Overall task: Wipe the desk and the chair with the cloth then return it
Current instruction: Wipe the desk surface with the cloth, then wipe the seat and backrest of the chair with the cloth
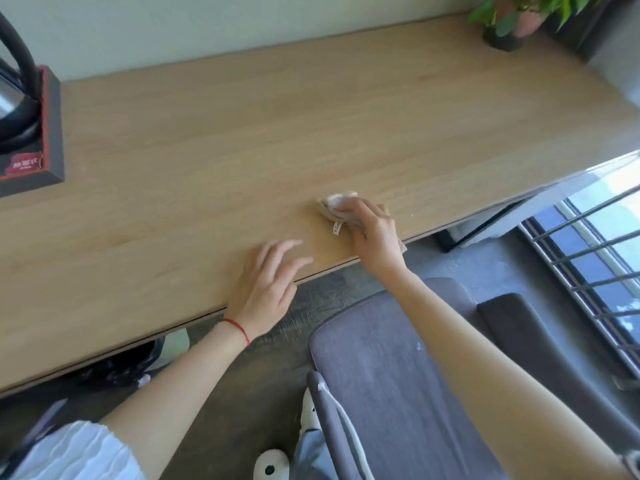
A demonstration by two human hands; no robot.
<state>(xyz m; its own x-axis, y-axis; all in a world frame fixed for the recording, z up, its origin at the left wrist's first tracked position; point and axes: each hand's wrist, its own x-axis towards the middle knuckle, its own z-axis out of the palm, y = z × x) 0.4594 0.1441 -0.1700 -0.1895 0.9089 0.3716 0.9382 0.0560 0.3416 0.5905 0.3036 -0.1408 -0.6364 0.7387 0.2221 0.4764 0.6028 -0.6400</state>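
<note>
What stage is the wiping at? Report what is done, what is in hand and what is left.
Done: nothing can be confirmed; the desk shows no wipe marks. In hand: the right hand presses the cloth onto the desk near its front edge, while the left hand rests open beside it. Left: the grey chair looks untouched, with pale specks on its seat, and the cloth is not yet returned.

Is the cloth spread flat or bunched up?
Bunched up: the cloth sits crumpled under the right hand on the desk, its tag sticking out.
</note>
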